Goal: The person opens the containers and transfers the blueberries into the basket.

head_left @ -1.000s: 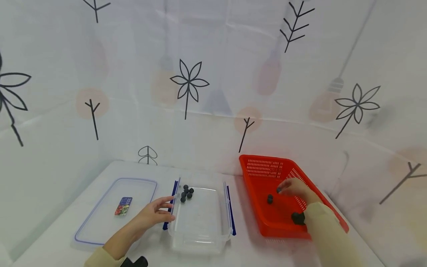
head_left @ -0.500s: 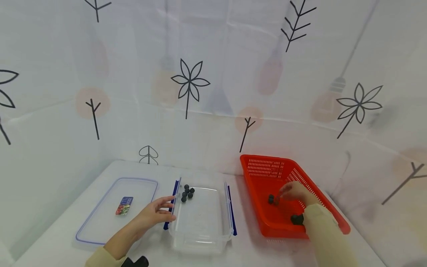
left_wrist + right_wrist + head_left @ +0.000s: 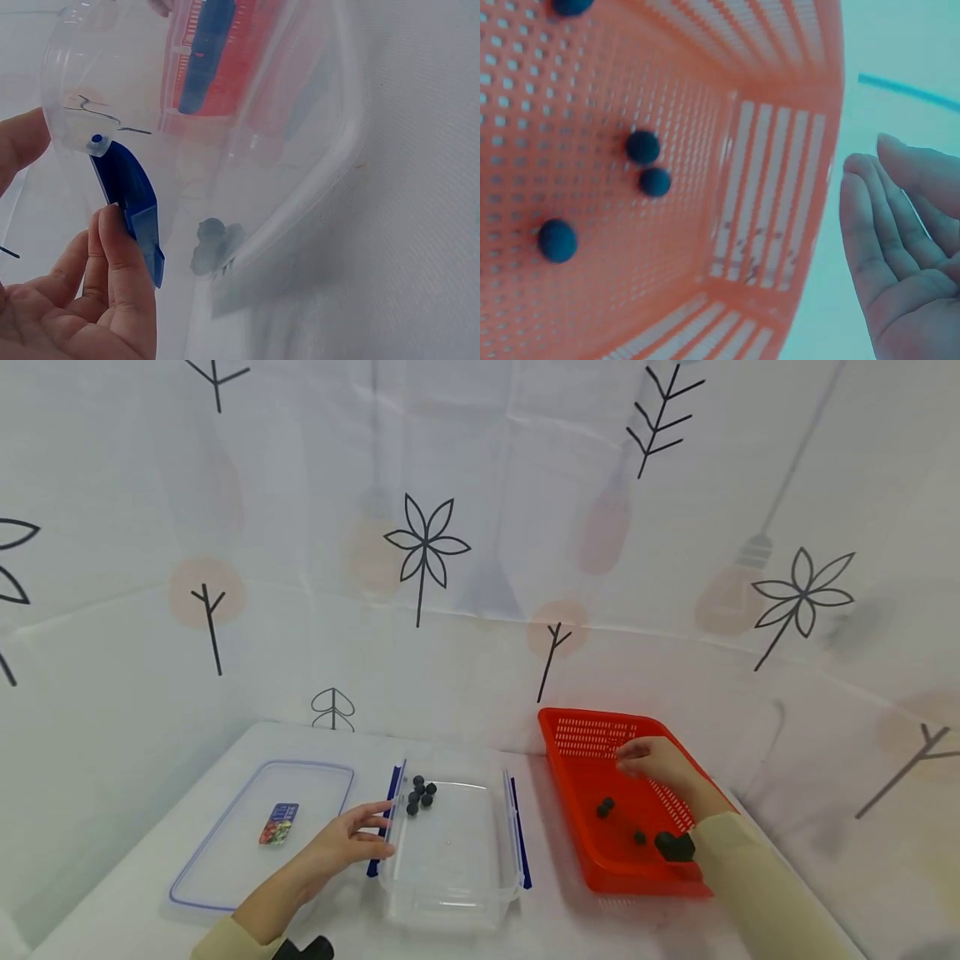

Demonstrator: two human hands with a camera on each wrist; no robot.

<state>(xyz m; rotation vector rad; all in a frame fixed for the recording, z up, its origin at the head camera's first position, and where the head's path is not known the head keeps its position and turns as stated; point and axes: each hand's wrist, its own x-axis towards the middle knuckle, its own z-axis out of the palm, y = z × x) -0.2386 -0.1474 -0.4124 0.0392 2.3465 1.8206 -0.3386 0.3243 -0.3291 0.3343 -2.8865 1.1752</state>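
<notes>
My left hand (image 3: 351, 838) touches the left side of a clear plastic container (image 3: 450, 852). In the left wrist view its thumb meets the outer wall and its fingertips lie on a blue clip (image 3: 129, 187). Several dark, round berries like blueberries (image 3: 420, 791) are clustered inside the container's back left. Over the back of a red perforated basket (image 3: 592, 860) is my right hand (image 3: 662, 763), fingers loosely bent around nothing. Two berries (image 3: 605, 807) lie close together on the basket floor, and a single berry (image 3: 640, 837) lies nearer the front. The right wrist view shows a berry pair (image 3: 649, 163) and others around it.
A clear lid with a blue rim (image 3: 217, 793) lies left of the container, with a printed label (image 3: 278, 823) on it. The white table (image 3: 352, 927) ends at a patterned cloth backdrop (image 3: 480, 677). The container's blue side clips stand out on both sides.
My right hand, which held a berry a second ago, dipped toward the basket floor and has now risen backward without it. A berry near the front now shows. My left hand has stayed put.
</notes>
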